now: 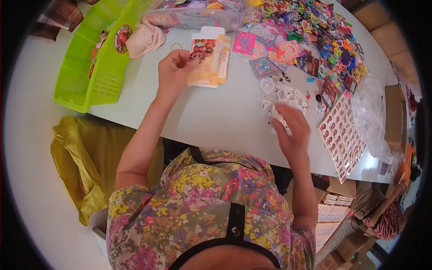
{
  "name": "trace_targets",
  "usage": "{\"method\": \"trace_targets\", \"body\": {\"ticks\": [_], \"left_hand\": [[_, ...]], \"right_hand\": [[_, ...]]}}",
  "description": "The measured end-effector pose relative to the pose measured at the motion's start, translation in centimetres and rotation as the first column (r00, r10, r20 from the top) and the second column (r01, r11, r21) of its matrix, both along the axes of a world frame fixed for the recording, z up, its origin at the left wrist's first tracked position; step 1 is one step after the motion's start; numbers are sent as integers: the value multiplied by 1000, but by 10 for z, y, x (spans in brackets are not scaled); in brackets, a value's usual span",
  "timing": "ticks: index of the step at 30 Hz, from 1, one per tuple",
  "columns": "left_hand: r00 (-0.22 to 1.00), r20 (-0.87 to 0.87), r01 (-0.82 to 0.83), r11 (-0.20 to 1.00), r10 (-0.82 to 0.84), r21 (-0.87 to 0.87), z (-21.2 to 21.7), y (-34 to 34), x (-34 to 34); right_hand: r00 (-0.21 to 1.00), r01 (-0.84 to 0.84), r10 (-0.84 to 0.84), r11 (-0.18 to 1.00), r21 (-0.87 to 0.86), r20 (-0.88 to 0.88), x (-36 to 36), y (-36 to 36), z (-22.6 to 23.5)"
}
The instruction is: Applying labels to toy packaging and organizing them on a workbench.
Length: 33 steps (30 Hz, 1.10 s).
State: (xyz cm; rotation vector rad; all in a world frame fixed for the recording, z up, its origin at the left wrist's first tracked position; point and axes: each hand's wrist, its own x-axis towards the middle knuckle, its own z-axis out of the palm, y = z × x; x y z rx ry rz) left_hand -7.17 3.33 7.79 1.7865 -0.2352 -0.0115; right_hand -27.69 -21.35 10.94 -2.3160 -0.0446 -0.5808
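Observation:
A flattened orange-and-white carton (223, 58) with a cartoon picture lies on the table ahead of me. My left hand (173, 72) is at its left edge, thumb and fingers drawn together over the printed face. A small dark reddish shape shows at those fingertips; I cannot tell it from the print. To the right, my right hand (294, 132), slightly blurred, curls around a small white slip (281, 120). It is just in front of a loose pile of similar white slips (292, 96) with dark printing.
Left stands a lime-green basket (105, 85) beside a pale cloth pouch (146, 40). A clear plastic bin (193, 19) is at the back. Colourful small trinkets (310, 27) heap behind pink packets (245, 42). A sticker sheet (342, 135) and clear plastic bag (371, 112) lie right.

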Motion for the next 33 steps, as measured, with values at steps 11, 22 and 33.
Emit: {"method": "trace_targets", "body": {"ticks": [11, 22, 33], "left_hand": [[254, -368, 287, 433, -895, -854, 12, -30, -96], [605, -540, 404, 810, -585, -426, -7, -53, -125], [869, -227, 366, 879, -440, -305, -12, -46, -155]], "right_hand": [[910, -154, 378, 689, 708, -170, 38, 37, -13], [959, 147, 38, 780, 609, -281, -9, 40, -34], [965, 255, -100, 563, 786, -242, -34, 48, -53]]}}
